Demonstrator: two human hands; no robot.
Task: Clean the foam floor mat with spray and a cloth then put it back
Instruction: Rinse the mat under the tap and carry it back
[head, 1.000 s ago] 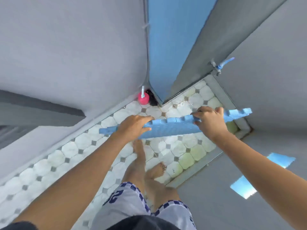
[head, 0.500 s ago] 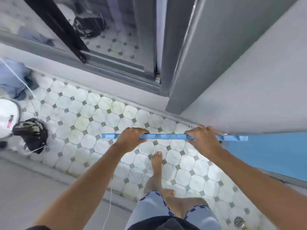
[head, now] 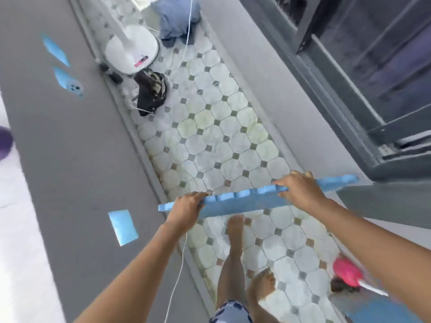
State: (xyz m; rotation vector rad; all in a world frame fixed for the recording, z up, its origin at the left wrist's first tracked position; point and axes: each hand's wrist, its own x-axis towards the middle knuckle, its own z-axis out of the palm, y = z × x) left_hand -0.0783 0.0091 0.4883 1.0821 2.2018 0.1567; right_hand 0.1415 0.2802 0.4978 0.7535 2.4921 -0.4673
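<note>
Here, a person looks down at a narrow strip of tiled floor [head: 221, 141], pale octagonal tiles with small grey squares between them, running between a grey wall [head: 77, 148] on the left and a dark window frame [head: 363, 73] on the upper right. A blue foam floor mat [head: 238, 201] is held in the air above the tiles, nearly edge-on to the camera, its notched border facing up and its right end higher than its left. The left hand [head: 186, 207] grips the mat near its left end, fingers curled over the top edge and pinching it. The right hand [head: 300, 191] grips it further right, fingers wrapped over the same edge and pressed onto the foam. Below the mat, two bare feet stand on the tiles, one [head: 235, 227] ahead of the other [head: 263, 285]. Further up the floor, a round white fan base [head: 131, 48] stands against the left wall, with a crumpled blue cloth [head: 176, 17] beyond it and a dark bundle [head: 150, 90] just in front. A thin white cord [head: 177, 280] hangs down near the left forearm. A pink object [head: 345, 272], blurred, lies at lower right.
</note>
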